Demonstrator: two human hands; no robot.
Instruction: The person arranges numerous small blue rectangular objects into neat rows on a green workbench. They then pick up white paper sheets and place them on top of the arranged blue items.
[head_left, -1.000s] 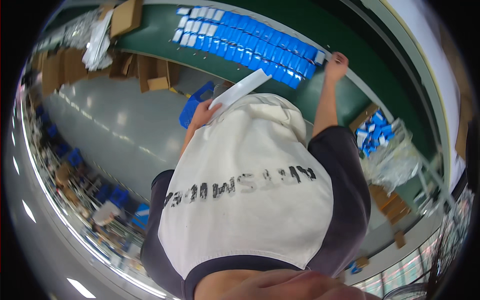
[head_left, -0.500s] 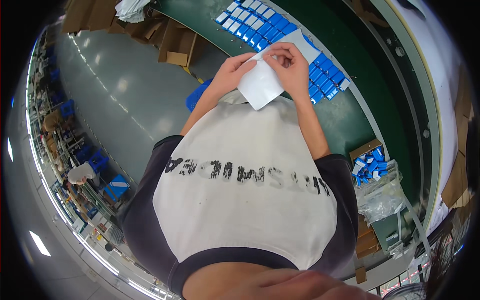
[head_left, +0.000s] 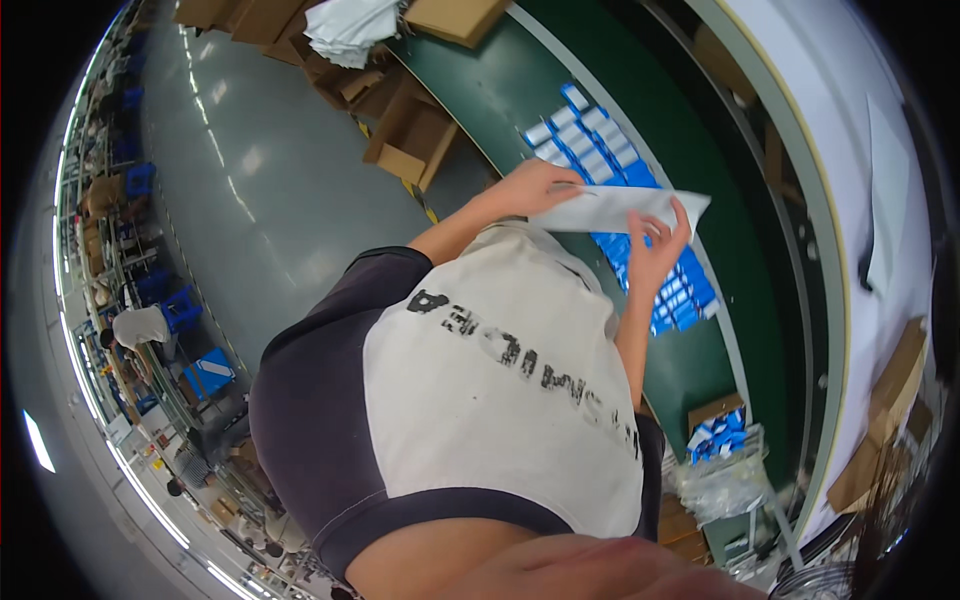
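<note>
A white sheet of paper [head_left: 608,211] is held above rows of small blue packs [head_left: 672,290], many with white rectangles on top. My left hand [head_left: 538,188] is closed on the sheet's left end. Over its right end is my right hand [head_left: 658,250], the fingers apart and the fingertips in front of the paper. Whether those fingertips press on it is unclear. Part of the rows lies hidden behind the sheet and my right hand.
The packs lie on a green worktop [head_left: 690,375]. Farther off are an open cardboard box [head_left: 412,135] and a white pile [head_left: 350,30]. At right front, a box of loose blue packs [head_left: 716,436] stands by clear plastic bags [head_left: 722,488]. Other people work far left.
Both hands were close together on the sheet; now they are farther apart and the sheet stretches sideways between them. My right hand's fingers have spread. The view has turned, shifting the rows rightward.
</note>
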